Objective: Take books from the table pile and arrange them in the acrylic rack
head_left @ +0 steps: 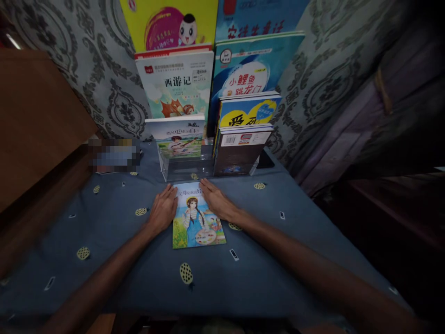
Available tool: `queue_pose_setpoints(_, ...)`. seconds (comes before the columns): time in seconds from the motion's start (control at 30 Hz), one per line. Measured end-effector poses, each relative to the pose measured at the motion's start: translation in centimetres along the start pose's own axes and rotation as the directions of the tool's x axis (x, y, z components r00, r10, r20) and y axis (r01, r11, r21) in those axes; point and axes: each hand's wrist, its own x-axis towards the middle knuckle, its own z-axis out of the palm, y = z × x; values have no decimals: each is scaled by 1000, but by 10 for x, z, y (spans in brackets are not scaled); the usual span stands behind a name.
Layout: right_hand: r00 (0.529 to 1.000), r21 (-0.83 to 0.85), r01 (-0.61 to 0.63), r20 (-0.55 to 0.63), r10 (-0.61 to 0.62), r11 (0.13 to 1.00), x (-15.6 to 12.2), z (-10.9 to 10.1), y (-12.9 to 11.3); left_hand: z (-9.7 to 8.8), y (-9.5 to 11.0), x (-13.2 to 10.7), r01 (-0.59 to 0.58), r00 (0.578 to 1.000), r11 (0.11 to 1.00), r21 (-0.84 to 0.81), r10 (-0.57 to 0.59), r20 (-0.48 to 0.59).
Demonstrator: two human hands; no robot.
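Note:
A thin illustrated book (pixel 194 227) lies face up on the blue tablecloth, its cover showing a girl in a yellow hat and blue overalls. My left hand (pixel 164 208) is closed at the book's upper left edge, fingertips pressed along its side. At the upper right corner, my right hand (pixel 217 200) grips the book, its fingers covering part of the title. Just beyond the book's top edge stands a clear acrylic book rack (pixel 184 169) with books in tiers.
On the rack's left are a small book (pixel 181 138) and a white-covered book (pixel 177 86); on its right, a dark back-cover book (pixel 239 150) and a teal book (pixel 255 62). A blurred-out item (pixel 114 155) lies left on the tablecloth (pixel 264 273). Patterned curtain (pixel 127 109) hangs behind.

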Motion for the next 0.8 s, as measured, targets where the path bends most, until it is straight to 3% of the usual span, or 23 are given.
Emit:
queue_pose_setpoints(0.27,1000,134,19,-26,-15,991,6,-15,7,-5,-1,15,-33,999,992,119,30,27)
queue_pose_setpoints(0.37,999,226,-27,-39,37,974,6,-26,8,-8,0,15,-48,998,986,157,41,48)
queue_pose_setpoints(0.57,991,417,-109,-24,131,902,10,-41,11,1,5,29,-188,979,981,44,184,84)
queue_pose_setpoints(0.8,994,486,-80,-30,108,870,13,-45,15,17,36,51,-381,904,917,-119,396,160)
